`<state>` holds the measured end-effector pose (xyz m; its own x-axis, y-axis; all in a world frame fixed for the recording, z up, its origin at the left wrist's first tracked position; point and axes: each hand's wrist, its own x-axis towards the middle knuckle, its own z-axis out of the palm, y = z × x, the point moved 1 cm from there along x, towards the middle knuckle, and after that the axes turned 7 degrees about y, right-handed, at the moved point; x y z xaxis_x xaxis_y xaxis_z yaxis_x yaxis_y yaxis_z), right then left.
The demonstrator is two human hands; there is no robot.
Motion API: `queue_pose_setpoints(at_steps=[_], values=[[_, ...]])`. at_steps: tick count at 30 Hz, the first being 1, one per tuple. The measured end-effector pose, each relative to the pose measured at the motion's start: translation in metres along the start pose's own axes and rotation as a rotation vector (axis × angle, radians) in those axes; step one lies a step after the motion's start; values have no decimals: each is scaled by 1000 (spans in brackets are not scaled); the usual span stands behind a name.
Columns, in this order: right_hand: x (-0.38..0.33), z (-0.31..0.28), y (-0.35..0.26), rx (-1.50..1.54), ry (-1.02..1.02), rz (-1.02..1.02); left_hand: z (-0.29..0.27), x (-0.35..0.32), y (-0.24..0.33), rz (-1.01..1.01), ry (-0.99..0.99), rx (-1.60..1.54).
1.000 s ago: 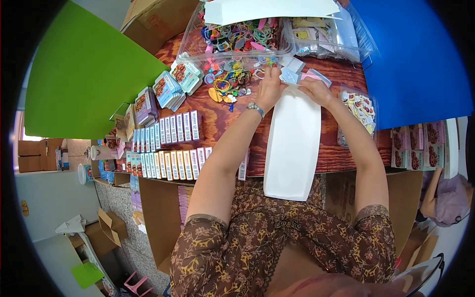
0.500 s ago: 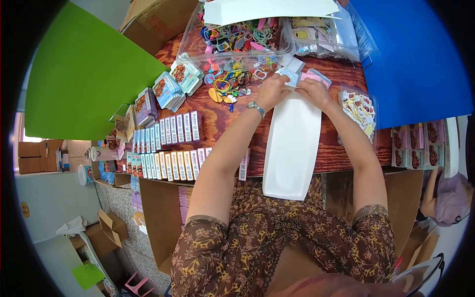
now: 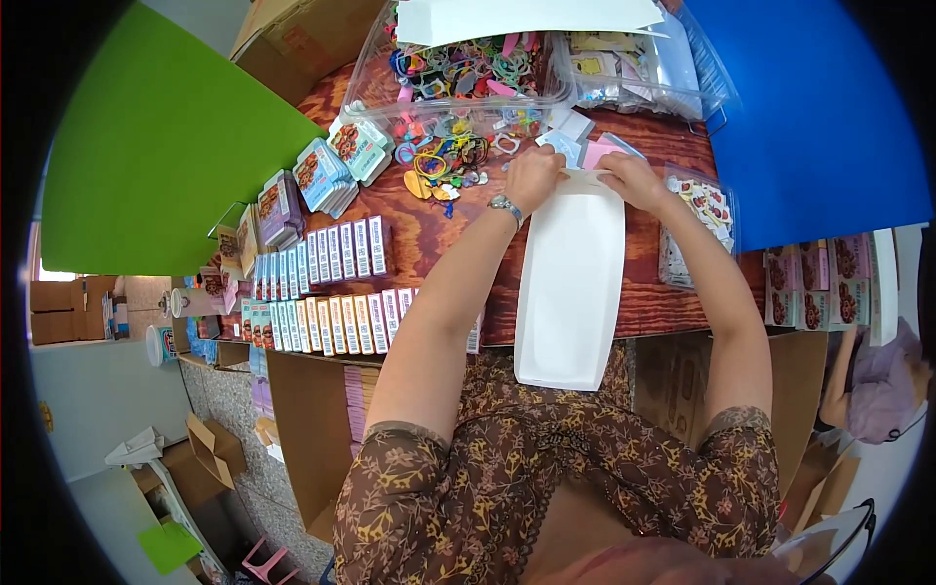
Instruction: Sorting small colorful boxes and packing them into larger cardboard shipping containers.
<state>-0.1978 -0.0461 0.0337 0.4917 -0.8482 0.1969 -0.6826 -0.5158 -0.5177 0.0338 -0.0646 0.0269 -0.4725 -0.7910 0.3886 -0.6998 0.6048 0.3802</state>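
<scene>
A long white cardboard tray (image 3: pixel 570 283) with low raised edges lies lengthwise in front of me, its near end jutting over the table edge toward my lap. At its far left corner my left hand (image 3: pixel 536 178) is closed, fingertips pinching the end wall. My right hand (image 3: pixel 632 182) grips the far right corner with bent fingers, thumb toward the middle. Just beyond the fingers lie a light blue card (image 3: pixel 563 144) and a pink card (image 3: pixel 602 151). Loose colourful hair ties and trinkets (image 3: pixel 453 156) are spread to the left of my left hand.
Clear plastic bins (image 3: pixel 458 105) of trinkets and packets stand at the back. Rows of small boxes (image 3: pixel 341 252) line the left, with stacked printed cards (image 3: pixel 325 180) behind. A clear tray of cutouts (image 3: pixel 697 229) sits right. Green (image 3: pixel 175 146) and blue (image 3: pixel 819 117) panels flank the table.
My hands have drawn apart along the tray's far end, so more of that end shows between them. The blue and pink cards are less covered by my fingers. The view has shifted slightly.
</scene>
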Motion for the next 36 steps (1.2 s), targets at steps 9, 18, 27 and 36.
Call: queue_pose_setpoints(at_steps=[9, 18, 27, 36], values=[[-3, 14, -19, -148, 137, 109, 2, -7, -2, 162, 139, 9], [-7, 16, -35, -453, 26, -97, 5, -7, -2, 173, 37, -66], [-4, 8, -31, -306, -47, 0, -4, -10, -12, 124, -55, -107], [7, 21, -26, -564, -110, -7, 2, -1, -8, 287, -100, 198]])
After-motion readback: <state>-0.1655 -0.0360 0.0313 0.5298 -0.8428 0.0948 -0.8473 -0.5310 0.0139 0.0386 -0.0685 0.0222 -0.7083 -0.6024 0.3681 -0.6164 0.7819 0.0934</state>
